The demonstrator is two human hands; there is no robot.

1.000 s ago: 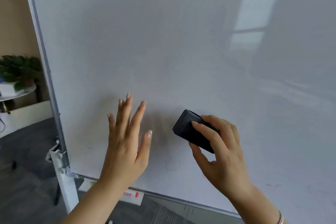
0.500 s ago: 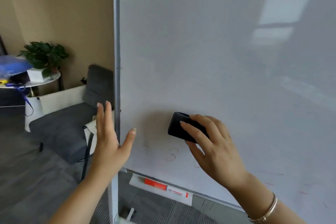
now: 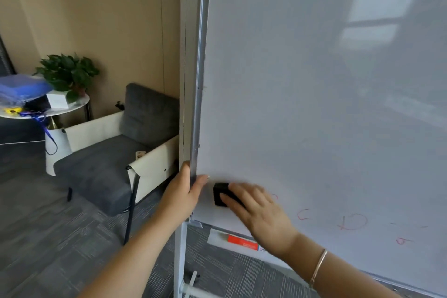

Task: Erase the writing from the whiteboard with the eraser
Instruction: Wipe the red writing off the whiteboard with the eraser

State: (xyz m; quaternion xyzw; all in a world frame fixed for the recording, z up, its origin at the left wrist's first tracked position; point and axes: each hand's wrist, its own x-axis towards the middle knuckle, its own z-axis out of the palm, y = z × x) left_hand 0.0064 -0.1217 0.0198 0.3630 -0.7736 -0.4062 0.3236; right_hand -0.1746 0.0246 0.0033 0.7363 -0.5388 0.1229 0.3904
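Observation:
A large whiteboard (image 3: 314,80) on a stand fills the right of the head view. Faint red marks (image 3: 352,221) run along its lower part. My right hand (image 3: 258,210) presses a black eraser (image 3: 220,194) flat against the board near the lower left corner; its fingers cover most of the eraser and look blurred. My left hand (image 3: 182,193) grips the board's left frame edge (image 3: 197,104), thumb on the front, fingers hidden behind it. A thin bracelet is on my right wrist.
A marker box with a red label (image 3: 242,242) lies on the tray under the board. The white stand leg (image 3: 180,261) drops to the grey carpet. A grey armchair (image 3: 108,159) stands left, beside a round table (image 3: 55,109) with a potted plant (image 3: 67,75).
My view swung left and the board's edge came to the centre. My left hand went from open in the air to gripping the frame. The eraser slid left and down toward the corner.

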